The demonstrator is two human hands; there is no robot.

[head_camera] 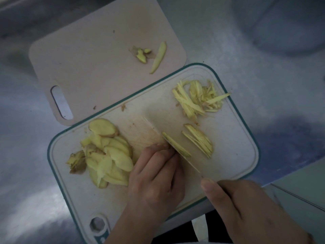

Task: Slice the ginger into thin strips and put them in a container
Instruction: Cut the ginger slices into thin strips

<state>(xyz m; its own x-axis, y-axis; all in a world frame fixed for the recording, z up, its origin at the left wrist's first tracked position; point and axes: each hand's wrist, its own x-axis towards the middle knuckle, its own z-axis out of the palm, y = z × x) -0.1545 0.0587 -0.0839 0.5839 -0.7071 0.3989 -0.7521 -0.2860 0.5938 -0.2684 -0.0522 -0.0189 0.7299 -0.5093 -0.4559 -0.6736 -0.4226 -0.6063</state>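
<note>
A white cutting board with a teal rim (233, 166) holds the ginger. A heap of ginger slices (109, 155) lies at its left. My left hand (156, 175) presses curled fingertips on one slice (175, 145) beside the knife blade (158, 131). My right hand (246, 208) grips the knife handle, its forefinger stretched along the spine. Freshly cut strips (200, 140) lie right of the blade. A bigger pile of strips (198, 97) sits at the board's far right corner. No container is clearly seen.
A beige board (84, 64) with a handle slot lies behind, carrying ginger peel and trimmings (151, 55). Both boards rest on a steel counter (263, 76). A blurred round vessel (290, 23) stands at the far right. The counter's front edge runs at lower right.
</note>
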